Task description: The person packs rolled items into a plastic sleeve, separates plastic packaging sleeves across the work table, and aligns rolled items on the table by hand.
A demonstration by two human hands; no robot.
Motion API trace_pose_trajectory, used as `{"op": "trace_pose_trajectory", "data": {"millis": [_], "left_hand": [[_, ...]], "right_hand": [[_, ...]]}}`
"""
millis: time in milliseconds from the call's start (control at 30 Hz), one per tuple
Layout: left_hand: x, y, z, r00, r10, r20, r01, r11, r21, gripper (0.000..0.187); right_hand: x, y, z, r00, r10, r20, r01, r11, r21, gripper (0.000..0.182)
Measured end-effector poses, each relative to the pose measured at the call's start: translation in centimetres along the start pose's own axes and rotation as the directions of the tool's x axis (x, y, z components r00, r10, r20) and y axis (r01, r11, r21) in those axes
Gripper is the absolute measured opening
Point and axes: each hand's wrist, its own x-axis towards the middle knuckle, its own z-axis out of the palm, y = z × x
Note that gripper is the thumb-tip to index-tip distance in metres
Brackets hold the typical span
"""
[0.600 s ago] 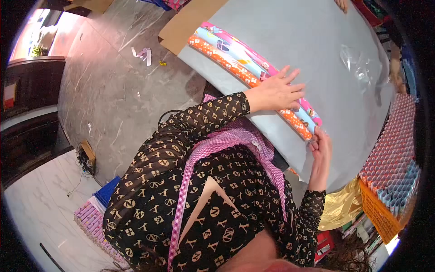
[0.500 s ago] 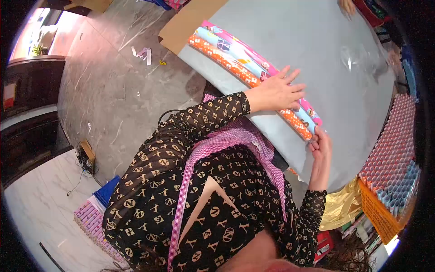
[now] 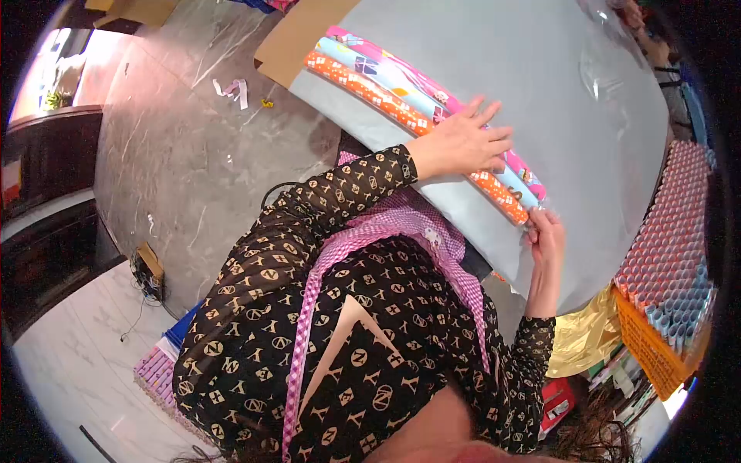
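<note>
Three wrapping paper rolls lie side by side on the grey tabletop: a pink roll [image 3: 394,64], a light blue roll [image 3: 384,79] and an orange roll [image 3: 370,94] with white gift prints. My left hand [image 3: 461,147] rests across them, open, its fingers spread and palm down. At their near right end is my right hand [image 3: 546,235], with the thumb and fingers closed together against the tips of the orange and blue rolls. Any clear film between those fingertips is too small to make out.
The grey table [image 3: 532,54] has brown cardboard [image 3: 297,42] at its far left. An orange crate [image 3: 652,343] with many stacked rolls [image 3: 668,224] stands at right, beside gold foil [image 3: 583,336]. Purple rolls [image 3: 158,374] lie lower left. Paper scraps [image 3: 233,92] litter the floor.
The whole view has shifted slightly, so the rolls appear a little higher and further left. My right hand stays at the rolls' end with its fingers slightly shifted. My left hand remains spread on them.
</note>
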Motion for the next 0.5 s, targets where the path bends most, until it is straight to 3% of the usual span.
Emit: {"op": "trace_pose_trajectory", "data": {"millis": [200,267,400,433,467,500], "left_hand": [[0.1,0.0,0.1,1.0,0.019,0.017,-0.019,1.0,0.006,0.044],[0.1,0.0,0.2,1.0,0.026,0.015,-0.026,1.0,0.003,0.044],[0.2,0.0,-0.5,0.996,0.057,0.064,-0.059,0.998,0.027,0.046],[0.2,0.0,-0.6,0.991,0.085,0.104,-0.093,0.993,0.074,0.046],[0.2,-0.1,0.0,0.992,0.022,0.125,-0.024,1.0,0.017,0.044],[0.2,0.0,0.4,0.991,0.058,0.121,-0.055,0.998,-0.027,0.044]], "right_hand": [[0.4,-0.2,0.1,1.0,0.028,0.0,-0.028,0.997,0.074,0.016],[0.7,-0.3,-0.1,0.996,0.065,0.069,-0.072,0.992,0.104,0.017],[0.9,-0.5,-0.2,0.997,0.076,0.031,-0.079,0.993,0.086,0.018],[1.6,0.1,-0.5,0.991,0.072,0.11,-0.085,0.99,0.112,0.018],[2.1,0.5,-1.4,0.982,0.064,0.179,-0.09,0.986,0.141,0.019],[1.8,0.2,-1.3,0.983,0.064,0.174,-0.089,0.987,0.137,0.019]]}}
